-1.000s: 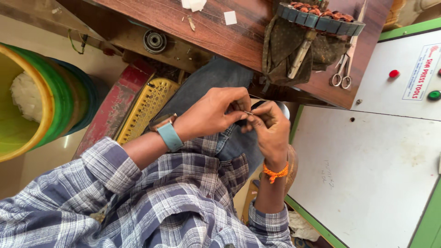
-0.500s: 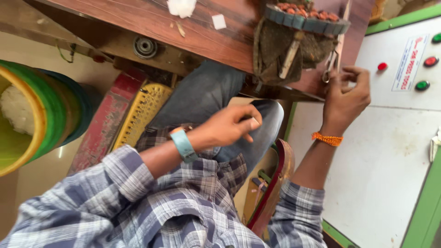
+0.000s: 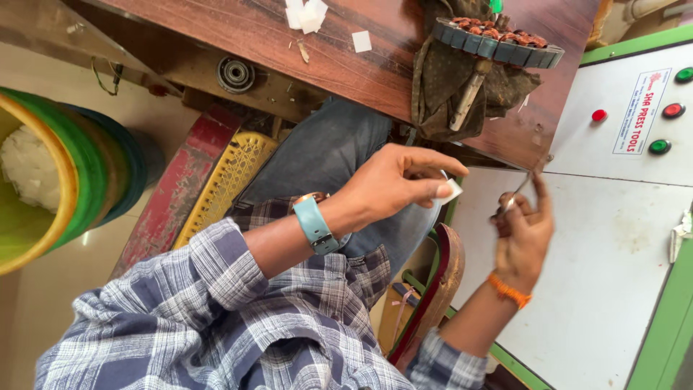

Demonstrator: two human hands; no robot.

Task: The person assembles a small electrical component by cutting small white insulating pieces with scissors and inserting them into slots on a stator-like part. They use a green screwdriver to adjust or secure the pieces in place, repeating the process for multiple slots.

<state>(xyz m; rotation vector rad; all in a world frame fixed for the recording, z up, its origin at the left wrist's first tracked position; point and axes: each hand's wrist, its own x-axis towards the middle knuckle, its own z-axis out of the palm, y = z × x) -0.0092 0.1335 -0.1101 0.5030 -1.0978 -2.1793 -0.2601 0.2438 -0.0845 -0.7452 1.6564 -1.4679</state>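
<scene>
Pinching a small white slip of paper (image 3: 450, 191) between thumb and fingertips, the left hand (image 3: 393, 184) hovers over the person's lap, below the near edge of the brown wooden table (image 3: 339, 58). Its grip is narrow and closed on the slip. A teal watch strap (image 3: 315, 222) circles that wrist, above a rolled plaid sleeve (image 3: 216, 289).

Well apart from it, the right hand (image 3: 521, 231) is raised beside the table's corner, in front of the white machine panel (image 3: 592, 238). Its fingers are closed on a thin metal tool, likely small scissors (image 3: 516, 195); the motion blur hides the exact shape. An orange band (image 3: 507, 290) sits on that wrist.

On the table near that corner stands a round ring-shaped part (image 3: 498, 40) with dark segments around its rim and reddish-brown windings inside, resting on a dark cloth (image 3: 440, 87). More white paper scraps (image 3: 307, 14) lie along the table's far edge.

On the floor stands a stack of nested tubs (image 3: 65, 180), yellow innermost, then green and blue; the inner one holds a white crumpled mass (image 3: 29, 166). A yellow perforated crate (image 3: 227, 177) lies beside the person's jeans-clad leg (image 3: 332, 152).
</scene>
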